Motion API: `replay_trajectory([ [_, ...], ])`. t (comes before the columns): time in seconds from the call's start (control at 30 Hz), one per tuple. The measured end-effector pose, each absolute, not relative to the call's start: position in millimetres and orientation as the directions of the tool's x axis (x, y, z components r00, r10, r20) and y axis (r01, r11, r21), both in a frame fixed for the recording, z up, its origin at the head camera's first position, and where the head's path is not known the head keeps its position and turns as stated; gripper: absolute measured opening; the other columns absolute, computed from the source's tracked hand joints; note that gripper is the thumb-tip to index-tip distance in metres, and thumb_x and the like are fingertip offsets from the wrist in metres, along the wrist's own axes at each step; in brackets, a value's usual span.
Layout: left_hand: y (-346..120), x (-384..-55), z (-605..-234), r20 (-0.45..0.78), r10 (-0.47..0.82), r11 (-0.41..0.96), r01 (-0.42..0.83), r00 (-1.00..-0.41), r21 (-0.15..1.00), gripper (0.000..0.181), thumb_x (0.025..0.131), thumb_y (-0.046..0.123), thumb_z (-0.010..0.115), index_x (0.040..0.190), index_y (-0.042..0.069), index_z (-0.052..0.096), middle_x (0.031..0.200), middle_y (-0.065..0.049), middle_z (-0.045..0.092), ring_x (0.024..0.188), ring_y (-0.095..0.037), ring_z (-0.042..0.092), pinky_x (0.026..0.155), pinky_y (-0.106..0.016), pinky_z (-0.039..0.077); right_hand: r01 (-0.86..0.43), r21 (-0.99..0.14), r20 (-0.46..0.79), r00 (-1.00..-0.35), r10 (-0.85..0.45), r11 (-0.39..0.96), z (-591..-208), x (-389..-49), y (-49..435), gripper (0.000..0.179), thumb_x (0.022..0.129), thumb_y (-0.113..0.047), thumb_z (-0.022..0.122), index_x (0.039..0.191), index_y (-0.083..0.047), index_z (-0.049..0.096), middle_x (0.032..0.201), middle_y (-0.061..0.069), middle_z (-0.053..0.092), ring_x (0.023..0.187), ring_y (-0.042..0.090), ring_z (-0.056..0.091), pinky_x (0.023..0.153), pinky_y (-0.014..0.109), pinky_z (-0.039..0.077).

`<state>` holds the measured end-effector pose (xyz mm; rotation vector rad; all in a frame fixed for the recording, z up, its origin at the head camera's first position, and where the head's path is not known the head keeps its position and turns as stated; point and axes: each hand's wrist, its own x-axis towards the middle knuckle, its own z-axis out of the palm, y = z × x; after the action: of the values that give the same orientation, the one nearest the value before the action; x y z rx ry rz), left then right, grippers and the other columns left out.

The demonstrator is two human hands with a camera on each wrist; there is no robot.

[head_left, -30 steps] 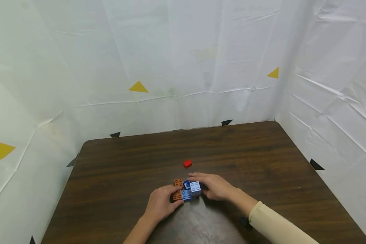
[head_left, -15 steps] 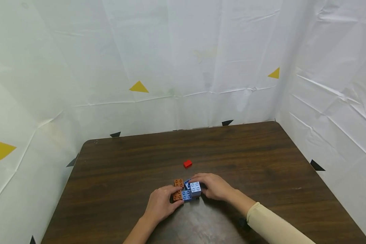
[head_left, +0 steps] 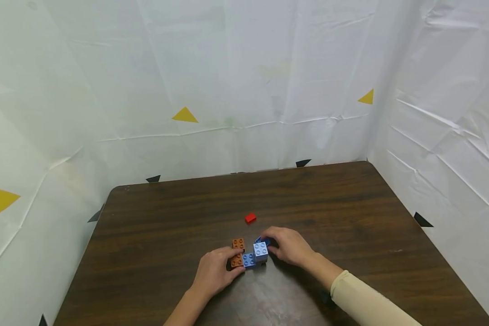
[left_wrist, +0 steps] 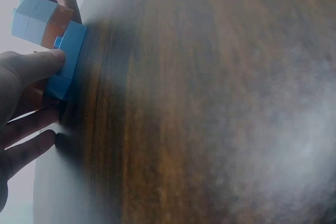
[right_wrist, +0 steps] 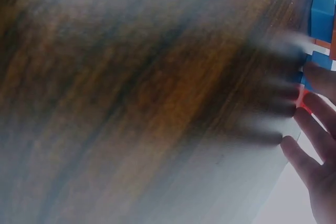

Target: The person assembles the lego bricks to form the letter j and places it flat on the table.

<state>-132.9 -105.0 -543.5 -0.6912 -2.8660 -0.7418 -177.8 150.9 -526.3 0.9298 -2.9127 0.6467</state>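
My left hand point(head_left: 216, 269) grips a joined group of studded toy bricks from its left side, thumb at the near face. The group has orange bricks point(head_left: 237, 260) on the left, a blue brick point(head_left: 248, 259) in the middle and a raised light blue brick point(head_left: 261, 250) on the right. In the left wrist view, a long blue brick point(left_wrist: 74, 51) runs along the bottom. My right hand point(head_left: 287, 246) pinches a separate darker blue brick point(head_left: 258, 239) just behind the raised one; fingers and the raised brick partly hide it. This brick point(right_wrist: 319, 62) shows at the thumb in the right wrist view.
A small red brick point(head_left: 250, 218) lies on the dark wooden table point(head_left: 167, 217), beyond the hands. White sheeting point(head_left: 248, 68) with yellow and black triangular patches rises behind the table and along both sides.
My right hand has drawn the darker blue brick away from the orange bricks, to the right and behind the raised light blue one. The left hand and its brick group have stayed in place.
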Motion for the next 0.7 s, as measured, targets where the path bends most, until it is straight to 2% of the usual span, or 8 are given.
replay_trajectory([
  [0.17,-104,-133,-543,0.206,0.404,0.778,0.453,-0.891,0.434,0.047,0.077,0.044,0.082,0.117,0.021,0.073,0.105,0.005,0.071,0.092,-0.012,0.066,0.075,-0.037,0.053,-0.533,-0.407,0.117,-0.835,-0.537,0.741,-524,-177,152,0.034,0.084,-0.018,0.079,0.116,-0.018,0.069,0.117,-0.003,0.068,0.108,0.016,0.063,0.092,0.041,0.05],
  [0.4,-105,-132,-543,0.203,0.405,0.778,0.453,-0.892,0.436,0.047,0.077,0.044,0.082,0.118,0.022,0.073,0.105,0.005,0.071,0.092,-0.012,0.066,0.076,-0.037,0.053,-0.518,-0.46,0.156,-0.847,-0.508,0.721,-523,-175,154,0.028,0.083,-0.017,0.079,0.109,-0.019,0.069,0.11,-0.007,0.067,0.103,0.013,0.063,0.09,0.039,0.05],
  [0.57,-105,-132,-543,0.203,0.405,0.778,0.453,-0.892,0.435,0.047,0.077,0.044,0.082,0.118,0.022,0.073,0.104,0.005,0.071,0.091,-0.011,0.065,0.075,-0.036,0.053,-0.478,-0.599,0.209,-0.867,-0.451,0.642,-519,-176,155,0.032,0.082,-0.006,0.078,0.111,-0.013,0.067,0.109,-0.003,0.064,0.101,0.015,0.064,0.087,0.038,0.052],
  [0.7,-105,-132,-542,0.198,0.402,0.782,0.448,-0.894,0.433,0.047,0.077,0.044,0.082,0.118,0.022,0.073,0.102,0.006,0.071,0.09,-0.009,0.065,0.074,-0.035,0.053,-0.409,-0.703,0.19,-0.896,-0.401,0.581,-512,-177,155,0.041,0.081,0.002,0.077,0.118,-0.008,0.063,0.112,0.003,0.063,0.099,0.021,0.067,0.082,0.036,0.055],
])
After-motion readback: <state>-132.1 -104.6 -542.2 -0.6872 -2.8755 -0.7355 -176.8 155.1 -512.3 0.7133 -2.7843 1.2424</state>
